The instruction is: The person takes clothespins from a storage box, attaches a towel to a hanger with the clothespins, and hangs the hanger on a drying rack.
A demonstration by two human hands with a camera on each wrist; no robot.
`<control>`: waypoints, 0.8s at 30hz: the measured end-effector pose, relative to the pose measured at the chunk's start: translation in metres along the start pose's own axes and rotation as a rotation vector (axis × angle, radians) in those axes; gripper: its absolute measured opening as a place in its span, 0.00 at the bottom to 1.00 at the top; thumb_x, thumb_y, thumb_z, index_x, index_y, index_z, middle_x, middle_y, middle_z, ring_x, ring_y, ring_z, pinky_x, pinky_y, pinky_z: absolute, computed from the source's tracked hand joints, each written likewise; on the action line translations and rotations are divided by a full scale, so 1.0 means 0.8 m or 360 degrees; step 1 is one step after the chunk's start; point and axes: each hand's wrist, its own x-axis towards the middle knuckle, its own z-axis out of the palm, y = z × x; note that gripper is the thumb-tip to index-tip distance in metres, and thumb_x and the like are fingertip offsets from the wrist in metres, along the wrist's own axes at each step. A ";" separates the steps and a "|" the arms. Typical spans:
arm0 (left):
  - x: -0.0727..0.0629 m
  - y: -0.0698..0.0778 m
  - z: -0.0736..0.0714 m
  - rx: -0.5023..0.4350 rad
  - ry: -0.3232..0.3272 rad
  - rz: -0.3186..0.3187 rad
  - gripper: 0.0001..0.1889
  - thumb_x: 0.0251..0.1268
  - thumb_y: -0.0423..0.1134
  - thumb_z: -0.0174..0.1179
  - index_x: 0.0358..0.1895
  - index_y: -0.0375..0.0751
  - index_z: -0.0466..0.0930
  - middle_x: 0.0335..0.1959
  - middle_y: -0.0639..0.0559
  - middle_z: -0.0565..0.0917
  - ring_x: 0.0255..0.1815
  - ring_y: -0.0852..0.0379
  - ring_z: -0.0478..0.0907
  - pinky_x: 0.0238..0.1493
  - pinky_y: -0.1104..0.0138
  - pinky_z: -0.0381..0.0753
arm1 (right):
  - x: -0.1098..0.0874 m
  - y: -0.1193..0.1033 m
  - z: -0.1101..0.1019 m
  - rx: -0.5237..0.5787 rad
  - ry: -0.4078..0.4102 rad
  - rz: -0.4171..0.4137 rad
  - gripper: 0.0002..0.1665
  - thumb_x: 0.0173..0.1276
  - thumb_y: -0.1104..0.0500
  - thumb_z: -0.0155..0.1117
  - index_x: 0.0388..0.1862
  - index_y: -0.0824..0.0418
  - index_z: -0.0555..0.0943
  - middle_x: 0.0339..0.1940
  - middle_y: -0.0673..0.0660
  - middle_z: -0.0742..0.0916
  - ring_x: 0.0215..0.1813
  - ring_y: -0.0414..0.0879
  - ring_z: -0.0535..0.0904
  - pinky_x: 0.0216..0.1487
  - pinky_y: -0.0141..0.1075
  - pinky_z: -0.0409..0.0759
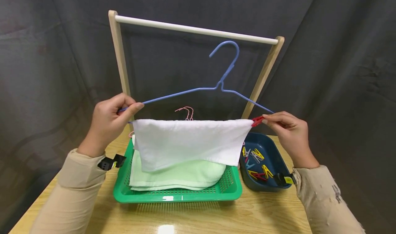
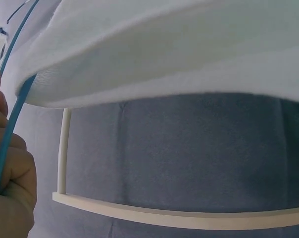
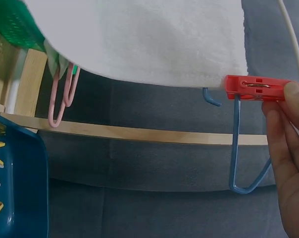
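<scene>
A white towel [image 1: 191,134] hangs folded over the lower bar of a blue clothes hanger [image 1: 176,94], which is held up in the air with its hook at the top. My left hand [image 1: 111,118] grips the hanger's left end, and a bit of red shows under those fingers. At the towel's top right corner, my right hand [image 1: 287,132] pinches a red clothespin [image 3: 257,88] between thumb and forefinger. The pin's jaws sit over the towel edge and the hanger wire. Below the towel, a green basket [image 1: 185,197] holds a folded pale green towel [image 1: 173,182].
Behind the hanger stands a wooden rack with a white rod [image 1: 195,29]. To the basket's right, a dark blue bin [image 1: 272,158] contains several coloured clothespins [image 1: 256,155]. Pink hanger hooks [image 1: 188,110] stick up behind the white towel. All stand on a wooden table [image 1: 216,216].
</scene>
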 end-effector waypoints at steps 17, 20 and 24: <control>-0.004 0.003 0.006 -0.0031 0.0105 0.0018 0.30 0.70 0.60 0.60 0.24 0.33 0.79 0.14 0.57 0.66 0.17 0.68 0.56 0.21 0.74 0.55 | -0.002 0.011 0.009 -0.0023 -0.0060 0.0073 0.12 0.61 0.76 0.71 0.43 0.69 0.90 0.38 0.41 0.88 0.36 0.36 0.80 0.34 0.20 0.76; -0.005 0.005 0.008 -0.0048 0.0148 0.0003 0.31 0.69 0.62 0.60 0.23 0.33 0.80 0.14 0.58 0.67 0.17 0.69 0.56 0.21 0.74 0.55 | -0.003 0.014 0.013 0.0025 -0.0076 0.0129 0.12 0.62 0.74 0.71 0.45 0.69 0.89 0.38 0.41 0.88 0.37 0.36 0.81 0.37 0.20 0.78; -0.006 0.004 0.011 -0.0078 0.0180 -0.0010 0.31 0.67 0.62 0.61 0.23 0.34 0.80 0.14 0.58 0.69 0.17 0.69 0.56 0.22 0.75 0.55 | -0.007 0.017 0.018 0.0053 -0.0094 0.0244 0.13 0.64 0.70 0.72 0.49 0.70 0.88 0.42 0.45 0.89 0.42 0.32 0.84 0.44 0.23 0.80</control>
